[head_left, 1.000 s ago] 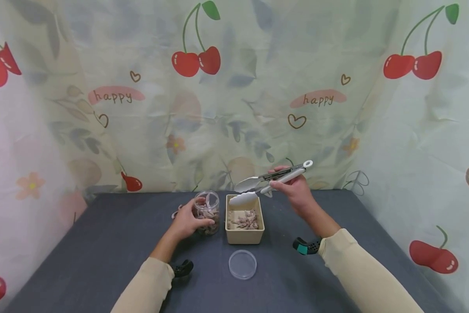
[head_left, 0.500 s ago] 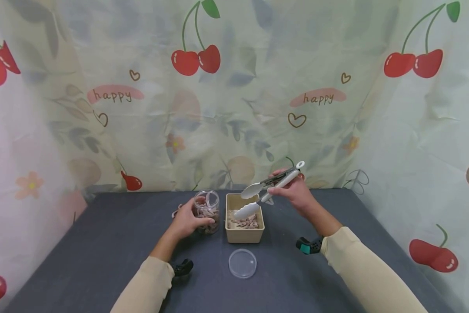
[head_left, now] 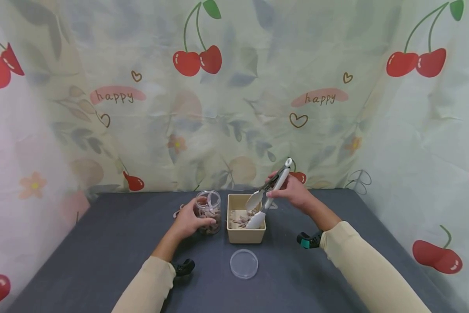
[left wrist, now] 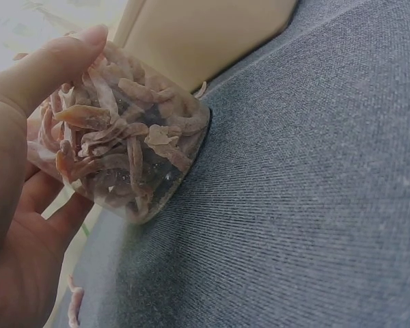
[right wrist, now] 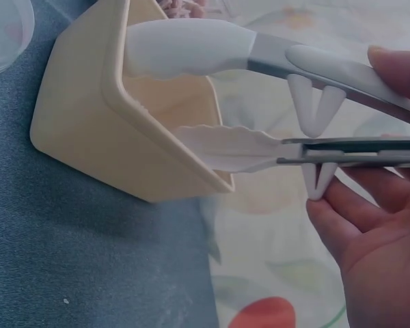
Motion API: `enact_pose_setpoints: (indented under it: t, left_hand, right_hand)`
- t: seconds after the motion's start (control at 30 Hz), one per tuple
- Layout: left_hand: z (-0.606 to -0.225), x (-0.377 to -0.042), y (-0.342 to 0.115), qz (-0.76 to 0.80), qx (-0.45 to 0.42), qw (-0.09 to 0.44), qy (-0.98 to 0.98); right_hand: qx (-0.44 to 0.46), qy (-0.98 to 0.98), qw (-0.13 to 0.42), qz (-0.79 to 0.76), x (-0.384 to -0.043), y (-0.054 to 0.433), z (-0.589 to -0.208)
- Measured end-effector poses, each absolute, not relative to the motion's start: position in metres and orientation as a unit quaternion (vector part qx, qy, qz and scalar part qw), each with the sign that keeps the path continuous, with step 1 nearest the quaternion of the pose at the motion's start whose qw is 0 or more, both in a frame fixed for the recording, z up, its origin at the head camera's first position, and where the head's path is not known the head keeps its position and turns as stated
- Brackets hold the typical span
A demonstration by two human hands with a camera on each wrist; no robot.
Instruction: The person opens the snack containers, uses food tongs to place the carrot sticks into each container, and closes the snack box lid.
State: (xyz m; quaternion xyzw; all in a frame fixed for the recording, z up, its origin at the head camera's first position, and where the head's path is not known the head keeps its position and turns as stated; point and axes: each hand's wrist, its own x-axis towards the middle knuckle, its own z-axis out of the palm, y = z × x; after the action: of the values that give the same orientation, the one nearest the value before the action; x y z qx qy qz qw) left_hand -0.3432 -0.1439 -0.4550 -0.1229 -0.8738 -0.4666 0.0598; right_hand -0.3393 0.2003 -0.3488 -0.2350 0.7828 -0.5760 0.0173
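My left hand (head_left: pixel 188 222) grips a clear open-topped jar (head_left: pixel 212 201) standing on the dark cloth. Pinkish-brown dried strips (left wrist: pixel 133 130) fill much of the jar, pressed against its wall in the left wrist view. Just right of it is a beige rectangular bin (head_left: pixel 246 237) with more strips (head_left: pixel 240 221) at its bottom. My right hand (head_left: pixel 295 194) holds a pair of white-tipped metal tongs (right wrist: pixel 270 51), spread apart and slanting down. Both tips reach inside the bin; whether they touch the strips is hard to see.
A clear round lid (head_left: pixel 244 264) lies flat in front of the bin. One loose strip (left wrist: pixel 75 304) rests on the cloth left of the jar. A patterned curtain (head_left: pixel 234 108) rises behind the table and along both sides.
My right hand has lowered the tongs from above the bin's back rim down into it, tilting them steeper. The left hand and jar have stayed in place.
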Motion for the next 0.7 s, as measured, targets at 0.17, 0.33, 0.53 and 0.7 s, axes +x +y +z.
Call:
enact_pose_setpoints:
  t: [0.17,0.33,0.53,0.7]
  left_hand:
    - [-0.454,-0.344,-0.144,-0.468,-0.126,0.061,-0.873]
    - [-0.454,-0.343,-0.142,-0.465,-0.126,0.059,-0.875]
    - [-0.455,-0.343,-0.142,-0.462,-0.124,0.060,-0.876]
    - [-0.454,-0.342,-0.142,-0.465,-0.121,0.061,-0.875]
  right_hand:
    - [-0.237,0.794,0.034,-0.559,-0.343,0.199,-0.347]
    - [-0.242,0.807,0.050,-0.537,-0.347,0.197,-0.345]
    - [-0.268,0.815,0.066,-0.510,-0.350,0.196,-0.346]
    - [-0.269,0.819,0.048,-0.505,-0.350,0.195,-0.349]
